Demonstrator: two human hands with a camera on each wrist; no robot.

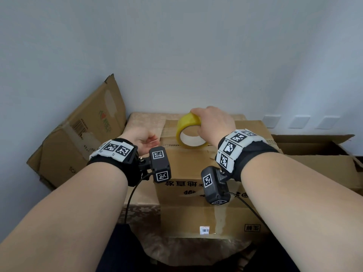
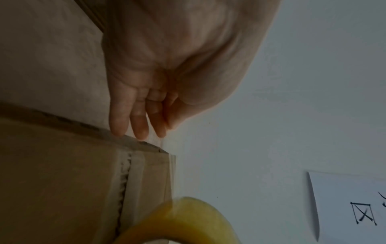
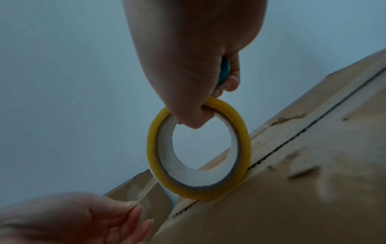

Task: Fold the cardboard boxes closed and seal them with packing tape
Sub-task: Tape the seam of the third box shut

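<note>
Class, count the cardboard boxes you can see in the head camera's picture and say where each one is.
3. A closed box in the centre under the tape roll; a flattened box leaning on the wall at left; an open box at right. Others may be hidden.

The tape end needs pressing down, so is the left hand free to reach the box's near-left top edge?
Probably yes: the left hand hovers open beside the brown cardboard box, nothing between.

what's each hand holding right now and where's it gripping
Right hand grips the tape roll at its top, thumb through the core. Left hand presses the tape end onto the box.
</note>
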